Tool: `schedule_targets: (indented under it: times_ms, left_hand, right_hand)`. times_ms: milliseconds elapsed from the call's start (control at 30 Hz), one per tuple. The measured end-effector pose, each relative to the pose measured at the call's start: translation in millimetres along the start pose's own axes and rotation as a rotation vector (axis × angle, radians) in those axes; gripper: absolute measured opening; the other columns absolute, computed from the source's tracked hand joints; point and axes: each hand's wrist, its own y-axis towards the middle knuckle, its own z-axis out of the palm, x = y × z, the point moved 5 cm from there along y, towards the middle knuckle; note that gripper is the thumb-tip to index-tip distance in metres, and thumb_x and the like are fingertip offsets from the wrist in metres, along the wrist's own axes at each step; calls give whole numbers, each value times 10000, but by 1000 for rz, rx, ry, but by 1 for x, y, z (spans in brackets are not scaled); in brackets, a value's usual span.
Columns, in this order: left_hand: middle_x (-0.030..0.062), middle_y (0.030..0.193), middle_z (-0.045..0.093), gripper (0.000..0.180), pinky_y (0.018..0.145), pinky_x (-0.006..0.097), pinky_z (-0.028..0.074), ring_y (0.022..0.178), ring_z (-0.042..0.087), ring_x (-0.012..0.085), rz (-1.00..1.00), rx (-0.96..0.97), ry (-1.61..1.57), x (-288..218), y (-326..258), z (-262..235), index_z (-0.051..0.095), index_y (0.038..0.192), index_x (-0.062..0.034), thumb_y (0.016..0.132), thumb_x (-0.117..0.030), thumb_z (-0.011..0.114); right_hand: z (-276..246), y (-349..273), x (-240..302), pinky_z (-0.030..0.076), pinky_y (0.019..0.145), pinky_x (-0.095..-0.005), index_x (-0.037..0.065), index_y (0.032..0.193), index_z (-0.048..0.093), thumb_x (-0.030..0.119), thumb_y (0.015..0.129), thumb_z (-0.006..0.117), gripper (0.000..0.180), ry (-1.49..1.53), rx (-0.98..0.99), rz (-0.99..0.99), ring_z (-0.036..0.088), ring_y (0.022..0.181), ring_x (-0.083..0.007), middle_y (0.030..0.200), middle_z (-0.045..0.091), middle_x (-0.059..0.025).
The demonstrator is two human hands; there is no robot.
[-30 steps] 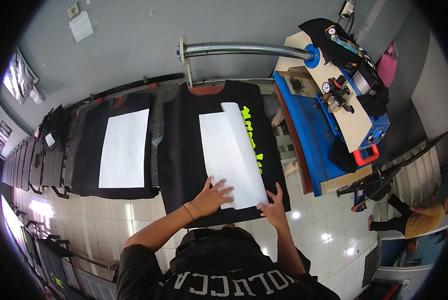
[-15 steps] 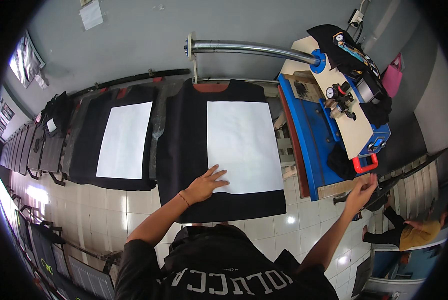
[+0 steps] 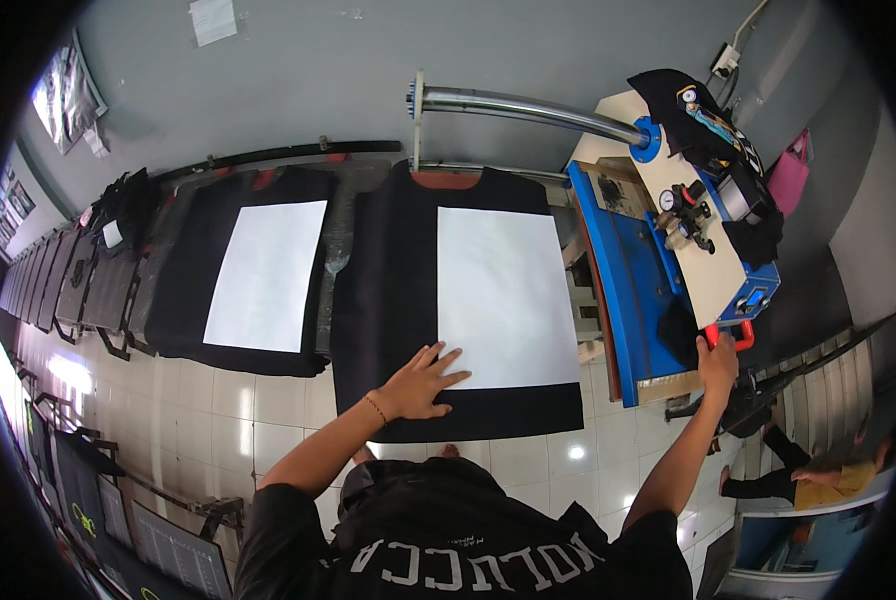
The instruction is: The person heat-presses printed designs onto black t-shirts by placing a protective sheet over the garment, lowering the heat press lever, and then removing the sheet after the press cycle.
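A black T-shirt [image 3: 383, 330] lies flat in front of me with a white sheet [image 3: 508, 300] on it. My left hand [image 3: 418, 385] rests open on the shirt, its spread fingers reaching over the sheet's lower left corner. Off to the right stands a blue and cream heat press [image 3: 720, 240] with a pressure gauge on top. Around the left side of its red handle [image 3: 745, 336] my right hand [image 3: 717, 365] is closed; some of its fingertips are hidden.
Left of the shirt lies another black shirt with a white sheet [image 3: 265, 277]. Grey platens [image 3: 68, 265] line up at far left. A metal bar [image 3: 528, 105] runs along the wall to the press. A person in a yellow top [image 3: 823, 485] is at the lower right.
My right hand has gone from just below the red handle to gripping it. My left hand stays on the shirt, with its fingers spread wider. The whole view has shifted slightly.
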Motion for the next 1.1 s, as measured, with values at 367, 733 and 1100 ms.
schedule_targets:
  times_ms: [367,733,1100]
  left_hand:
    - [206,1526,283,648,1165,510,204,1429,222,404,-435,-247,83,-34,16,13,369,1447,-29,973,-459,474]
    - [215,1543,257,673,1165,504,196,1442,199,407,-503,-304,-183,-105,165,84,293,1462,45,982,-383,491]
    - [204,1251,574,370,989,424,436,1154,542,396,-623,-600,-375,-125,192,81,554,1233,12,879,-83,609]
  right_hand:
    - [-67,-54,30,433,858,-463,0,1135,618,333,941,575,388,149,-243,-222,587,901,-317,958,666,-166]
    - [13,46,-93,366,498,-294,19,1488,347,272,953,352,592,909,-414,-27,471,471,-147,525,478,-48]
    - [31,64,-105,362,519,-258,-36,1469,350,201,915,347,603,983,-436,-108,421,466,-109,512,438,-25]
